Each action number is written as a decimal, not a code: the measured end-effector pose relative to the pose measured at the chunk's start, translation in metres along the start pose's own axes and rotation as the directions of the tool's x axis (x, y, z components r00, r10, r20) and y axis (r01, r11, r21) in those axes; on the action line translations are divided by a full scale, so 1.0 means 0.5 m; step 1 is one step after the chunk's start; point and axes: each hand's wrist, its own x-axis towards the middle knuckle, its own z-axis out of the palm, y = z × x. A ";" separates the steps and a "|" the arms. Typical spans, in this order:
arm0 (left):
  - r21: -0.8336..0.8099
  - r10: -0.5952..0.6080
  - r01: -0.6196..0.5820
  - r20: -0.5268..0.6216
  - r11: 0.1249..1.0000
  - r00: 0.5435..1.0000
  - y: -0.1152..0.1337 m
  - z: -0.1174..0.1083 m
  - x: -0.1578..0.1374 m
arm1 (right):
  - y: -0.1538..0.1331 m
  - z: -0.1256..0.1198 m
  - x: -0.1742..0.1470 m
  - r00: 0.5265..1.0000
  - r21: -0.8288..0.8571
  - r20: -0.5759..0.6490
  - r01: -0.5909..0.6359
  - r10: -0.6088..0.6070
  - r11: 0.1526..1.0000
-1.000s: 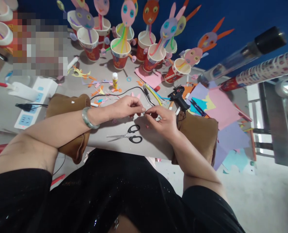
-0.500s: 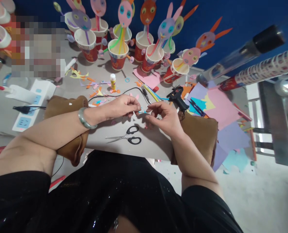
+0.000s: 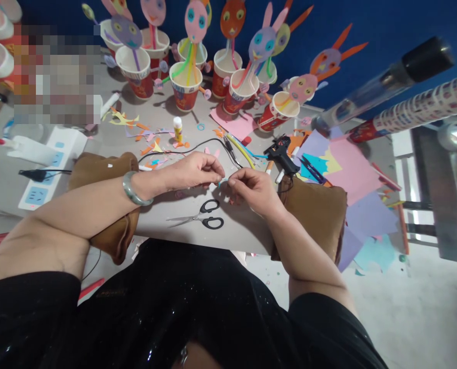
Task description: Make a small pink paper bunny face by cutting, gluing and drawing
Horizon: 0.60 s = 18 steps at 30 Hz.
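Observation:
My left hand (image 3: pixel 201 169), with a green bangle on its wrist, is closed in a pinch on a small blue scrap, probably paper (image 3: pixel 222 182). Facing it, my right hand (image 3: pixel 253 188) has thumb and forefinger pressed together beside the scrap. What that pinch holds, if anything, is too small to make out. Below both hands, scissors with black handles (image 3: pixel 212 215) lie partly open on the grey table (image 3: pixel 166 205). A black glue gun (image 3: pixel 281 156) rests beyond my right hand, near a pair of tweezers (image 3: pixel 233 151).
Paper cups with rabbit-like paper heads (image 3: pixel 186 84) stand along the back. A glue stick (image 3: pixel 178 129) stands among paper scraps. Brown cushions (image 3: pixel 315 218) lie under both forearms. Coloured paper sheets (image 3: pixel 353 166) spread at right; a white power strip (image 3: pixel 55 164) lies at left.
My right hand has moved slightly left, towards the left hand, and its thumb and forefinger have closed together. The left hand keeps its pinch nearly in place. The scissors have not moved.

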 end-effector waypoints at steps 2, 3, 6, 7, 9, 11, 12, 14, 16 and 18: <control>0.011 0.012 -0.012 0.004 1.000 1.000 -0.003 -0.001 0.001 | -0.002 -0.001 0.000 1.000 0.007 0.000 -0.004 0.004 1.000; 0.009 0.018 -0.018 0.002 1.000 1.000 -0.004 -0.001 0.001 | -0.003 -0.001 0.000 1.000 0.008 0.000 -0.005 0.005 1.000; -0.012 0.026 -0.026 -0.006 1.000 1.000 -0.007 -0.001 0.004 | -0.005 -0.001 0.000 1.000 0.011 0.000 -0.007 0.007 1.000; -0.017 0.028 -0.028 -0.007 0.999 1.000 -0.007 -0.001 0.004 | -0.006 0.000 0.000 1.000 0.012 0.004 -0.006 0.006 1.000; -0.009 0.039 -0.039 0.002 0.999 0.999 -0.006 0.000 0.004 | -0.007 0.001 -0.001 1.000 0.010 0.011 0.002 -0.002 1.000; 0.017 0.060 -0.060 0.018 0.998 0.998 -0.006 0.001 0.003 | -0.009 0.003 -0.001 1.000 0.003 0.019 0.008 -0.008 1.000; 0.041 0.069 -0.070 0.022 0.997 0.997 -0.005 0.000 0.003 | -0.011 0.004 -0.002 1.000 0.000 0.022 0.007 -0.007 1.000; 0.093 0.083 -0.083 0.013 0.992 0.997 -0.006 0.000 0.003 | -0.012 0.005 -0.002 1.000 0.006 0.024 -0.007 0.007 1.000; 0.123 0.082 -0.080 -0.008 0.989 0.997 -0.006 -0.001 0.003 | -0.010 0.004 -0.002 1.000 0.025 0.012 -0.021 0.020 0.999; 0.126 0.061 -0.058 -0.023 0.990 0.998 -0.005 -0.002 0.003 | -0.007 0.001 0.000 1.000 0.048 -0.011 -0.028 0.028 0.998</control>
